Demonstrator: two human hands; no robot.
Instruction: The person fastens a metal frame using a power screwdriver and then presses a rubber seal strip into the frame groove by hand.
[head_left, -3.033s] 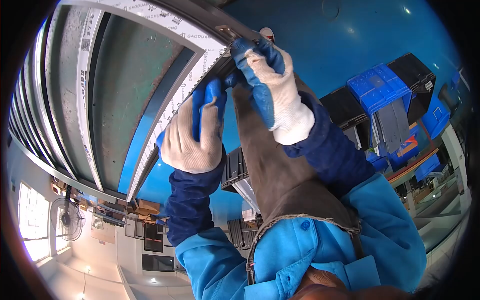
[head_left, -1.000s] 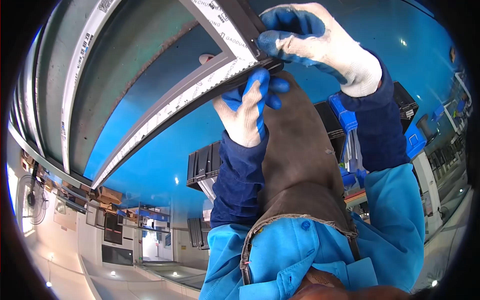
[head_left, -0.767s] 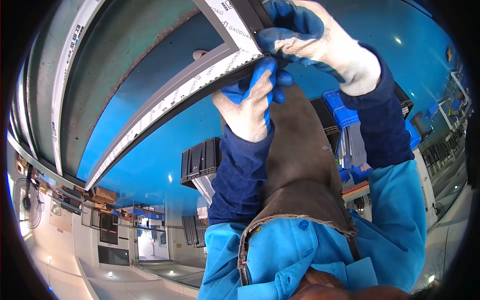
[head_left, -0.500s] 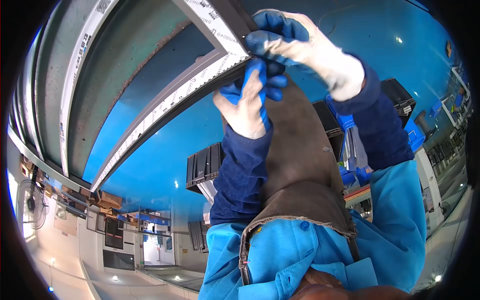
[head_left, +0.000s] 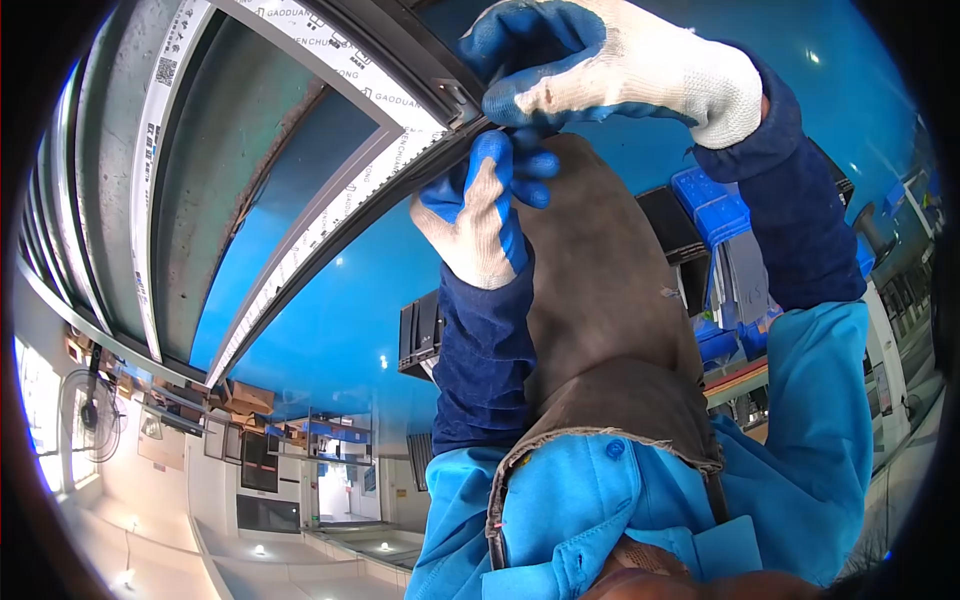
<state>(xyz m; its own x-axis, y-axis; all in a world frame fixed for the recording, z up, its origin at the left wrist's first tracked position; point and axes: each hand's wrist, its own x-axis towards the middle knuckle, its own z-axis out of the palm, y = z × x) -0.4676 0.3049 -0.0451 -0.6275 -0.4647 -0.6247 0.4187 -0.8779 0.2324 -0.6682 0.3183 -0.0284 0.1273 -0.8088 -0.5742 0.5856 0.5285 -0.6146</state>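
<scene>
A dark frame with white printed protective film (head_left: 365, 190) juts toward me, its corner between my hands. My left hand (head_left: 475, 215), in a white glove with blue-coated fingers, is closed at the lower edge of that corner, one blue fingertip pressed up against it. My right hand (head_left: 600, 70), gloved alike, curls at the outer side of the corner, thumb tip beside the joint. Whatever lies inside its curled fingers is hidden. A small metallic piece or slot (head_left: 458, 100) shows at the corner joint.
More film-covered profiles (head_left: 150, 190) lie on a worn green surface (head_left: 235, 110) at left. Black crates (head_left: 668, 225) and blue bins (head_left: 712, 205) stand on the blue floor behind my right arm. A fan (head_left: 92, 410) and cardboard boxes (head_left: 248, 398) are farther off.
The frame's corner has shifted slightly left and down in view, and a metallic detail now shows there. My right hand appears larger and its fingers have moved; my left hand stays by the edge.
</scene>
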